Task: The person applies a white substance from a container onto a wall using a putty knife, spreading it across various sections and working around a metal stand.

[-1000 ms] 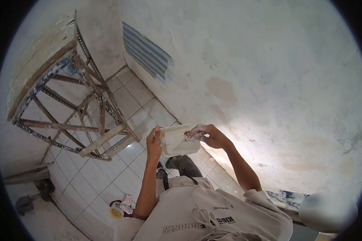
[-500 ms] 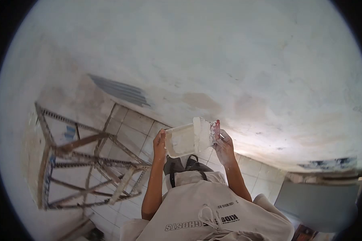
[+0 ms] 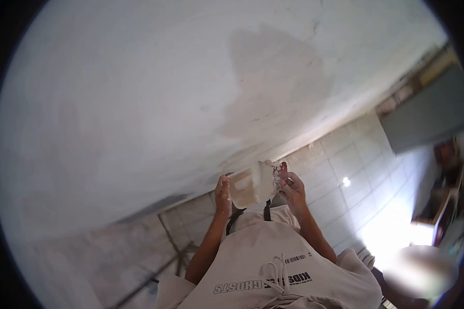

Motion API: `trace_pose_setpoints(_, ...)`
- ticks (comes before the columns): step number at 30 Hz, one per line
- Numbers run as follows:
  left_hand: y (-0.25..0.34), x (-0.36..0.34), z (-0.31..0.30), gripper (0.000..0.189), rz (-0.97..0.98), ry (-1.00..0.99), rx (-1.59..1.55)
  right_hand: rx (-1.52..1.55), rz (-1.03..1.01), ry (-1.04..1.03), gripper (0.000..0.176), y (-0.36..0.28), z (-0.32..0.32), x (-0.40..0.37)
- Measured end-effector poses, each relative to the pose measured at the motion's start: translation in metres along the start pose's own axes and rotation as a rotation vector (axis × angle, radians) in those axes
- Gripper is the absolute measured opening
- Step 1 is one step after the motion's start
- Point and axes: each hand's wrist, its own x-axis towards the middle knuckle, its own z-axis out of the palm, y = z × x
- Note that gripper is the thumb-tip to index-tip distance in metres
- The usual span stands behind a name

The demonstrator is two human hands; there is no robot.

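On my feed, a wide pale scraper (image 3: pixel 266 181) with a red, putty-crusted grip hides the right end of the cream plastic tray (image 3: pixel 244 192). I can't make out the left hand (image 3: pixel 223 194)'s fingers beneath the tray; its thumb is up at the rim, holding the near-left end. The right hand (image 3: pixel 293 189), forearm angled inward, pinches the scraper's grip. Below-left of the hands, dark bars (image 3: pixel 176 253) blur behind the sleeve.

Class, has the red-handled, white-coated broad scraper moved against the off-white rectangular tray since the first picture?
Yes: the scraper has shifted right; its handle, then over the tray, is beyond it.
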Motion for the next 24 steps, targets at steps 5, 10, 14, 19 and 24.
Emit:
trace_pose_setpoints(5, 0.02, 0.002, 0.005, 0.048, -0.079, -0.168, 0.14, 0.112, -0.087, 0.267, 0.02, 0.03, 0.013, -0.013)
trace_pose_setpoints(10, -0.003, 0.023, -0.013, 0.053, -0.229, -0.344, 0.11, 0.147, -0.202, 0.512, 0.021, 0.048, 0.042, -0.014)
trace_pose_setpoints(14, -0.016, 0.025, -0.015, 0.055, -0.329, -0.369, -0.073, 0.085, -0.358, 0.629, 0.018, 0.078, 0.056, -0.007)
trace_pose_setpoints(19, -0.021, 0.016, -0.02, 0.057, -0.306, -0.43, -0.023, -0.057, -0.407, 0.818, 0.018, 0.094, 0.08, 0.01)
trace_pose_setpoints(24, -0.037, 0.026, -0.036, 0.058, -0.265, -0.493, 0.033, -0.18, -0.457, 0.904, 0.02, 0.084, 0.131, 0.041)
